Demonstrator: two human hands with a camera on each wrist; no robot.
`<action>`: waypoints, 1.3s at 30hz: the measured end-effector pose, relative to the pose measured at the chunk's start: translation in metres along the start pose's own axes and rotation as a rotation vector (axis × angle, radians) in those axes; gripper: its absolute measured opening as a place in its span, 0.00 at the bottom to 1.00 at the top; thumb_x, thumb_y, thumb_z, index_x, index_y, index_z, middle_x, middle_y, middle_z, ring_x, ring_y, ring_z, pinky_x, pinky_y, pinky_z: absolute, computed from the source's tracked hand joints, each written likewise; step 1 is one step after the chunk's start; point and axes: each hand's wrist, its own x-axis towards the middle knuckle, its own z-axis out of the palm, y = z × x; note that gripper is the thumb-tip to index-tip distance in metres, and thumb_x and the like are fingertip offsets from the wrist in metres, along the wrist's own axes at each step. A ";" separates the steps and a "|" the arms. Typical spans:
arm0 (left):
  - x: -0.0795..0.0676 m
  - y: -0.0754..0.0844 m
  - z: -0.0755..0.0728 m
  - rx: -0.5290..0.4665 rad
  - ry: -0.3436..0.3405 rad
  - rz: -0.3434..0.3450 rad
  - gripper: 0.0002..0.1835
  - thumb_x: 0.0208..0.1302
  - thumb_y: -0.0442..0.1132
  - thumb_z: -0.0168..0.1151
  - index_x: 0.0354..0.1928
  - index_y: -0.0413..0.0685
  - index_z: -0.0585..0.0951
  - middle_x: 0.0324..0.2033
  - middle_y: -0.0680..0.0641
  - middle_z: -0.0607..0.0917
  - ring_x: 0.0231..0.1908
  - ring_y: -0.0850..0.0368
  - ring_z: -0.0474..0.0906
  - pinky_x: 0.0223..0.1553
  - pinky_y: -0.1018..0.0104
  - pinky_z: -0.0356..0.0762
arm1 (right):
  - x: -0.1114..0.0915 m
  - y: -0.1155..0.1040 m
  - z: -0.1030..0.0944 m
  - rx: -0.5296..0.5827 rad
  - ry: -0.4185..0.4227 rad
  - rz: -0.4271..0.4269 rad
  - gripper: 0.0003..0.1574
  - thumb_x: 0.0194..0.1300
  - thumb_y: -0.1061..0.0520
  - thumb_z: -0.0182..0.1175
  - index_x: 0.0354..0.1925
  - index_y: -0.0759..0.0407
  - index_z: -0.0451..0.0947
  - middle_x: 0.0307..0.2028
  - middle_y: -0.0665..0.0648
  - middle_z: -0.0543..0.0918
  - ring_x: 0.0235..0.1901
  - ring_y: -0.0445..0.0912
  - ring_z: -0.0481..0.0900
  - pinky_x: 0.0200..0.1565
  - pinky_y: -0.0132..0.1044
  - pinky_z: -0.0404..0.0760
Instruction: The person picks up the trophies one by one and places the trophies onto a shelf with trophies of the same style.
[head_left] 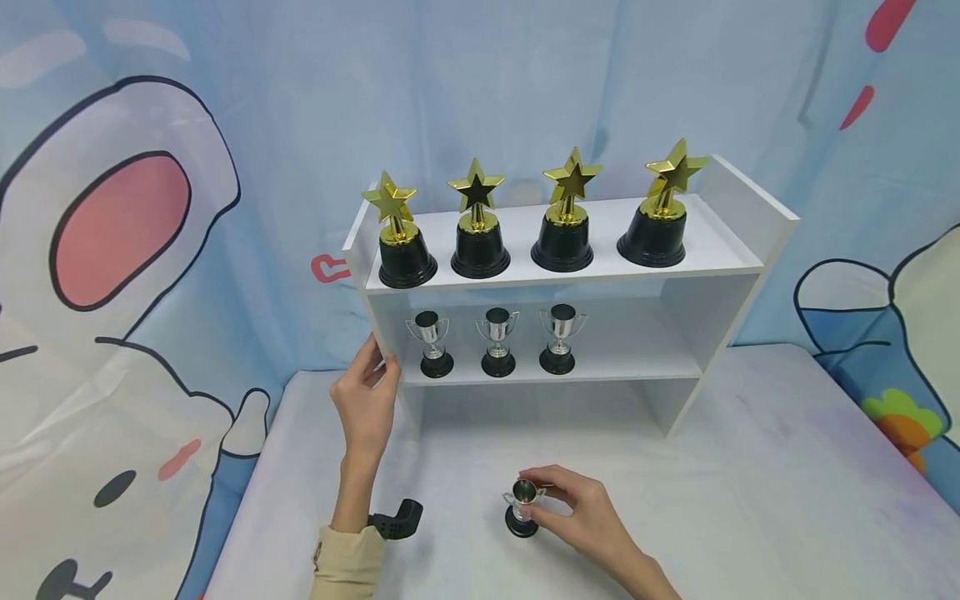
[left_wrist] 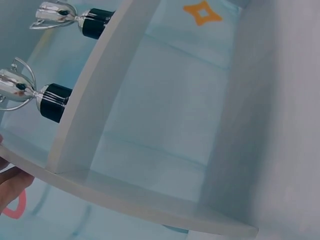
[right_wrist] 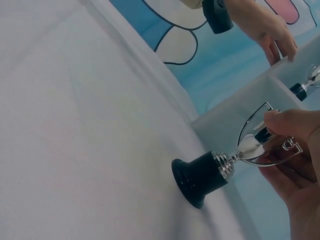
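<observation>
A small silver trophy cup [head_left: 522, 506] with two handles and a black base is pinched between the thumb and fingers of my right hand [head_left: 581, 512]. It is in front of the white shelf [head_left: 525, 381]; whether its base [right_wrist: 200, 177] touches the table is hard to tell. My left hand [head_left: 365, 408] grips the shelf's left side panel, thumb and fingers on its edge; only part of that hand [left_wrist: 12, 187] shows in the left wrist view. Similar silver cups [head_left: 497, 333] stand upright in a row on the middle shelf board, left of its right end.
Several gold star trophies [head_left: 566, 221] on black bases line the top board. A white cloth [head_left: 750, 500] covers the table. Behind hangs a blue curtain [head_left: 487, 83] with cartoon prints. A black strap device [head_left: 397, 518] is worn on the left wrist.
</observation>
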 end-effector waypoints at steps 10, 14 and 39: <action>-0.001 0.001 0.000 0.012 0.020 -0.010 0.24 0.65 0.23 0.65 0.63 0.35 0.80 0.53 0.34 0.87 0.51 0.41 0.88 0.49 0.60 0.88 | -0.003 -0.004 -0.015 -0.035 0.044 -0.011 0.24 0.56 0.61 0.78 0.51 0.51 0.85 0.46 0.47 0.89 0.45 0.38 0.86 0.50 0.30 0.89; 0.000 0.000 0.001 0.010 0.032 -0.015 0.24 0.64 0.22 0.65 0.63 0.33 0.80 0.53 0.32 0.86 0.50 0.40 0.88 0.48 0.59 0.88 | -0.003 -0.005 -0.025 -0.073 0.064 -0.017 0.25 0.55 0.62 0.78 0.52 0.51 0.85 0.47 0.48 0.89 0.45 0.37 0.86 0.50 0.29 0.88; 0.000 0.001 0.002 0.013 0.026 -0.008 0.24 0.64 0.22 0.65 0.62 0.32 0.80 0.53 0.32 0.86 0.50 0.39 0.88 0.48 0.56 0.89 | 0.005 -0.019 -0.097 -0.195 0.230 -0.129 0.31 0.48 0.76 0.76 0.52 0.63 0.85 0.45 0.60 0.89 0.47 0.28 0.82 0.52 0.18 0.82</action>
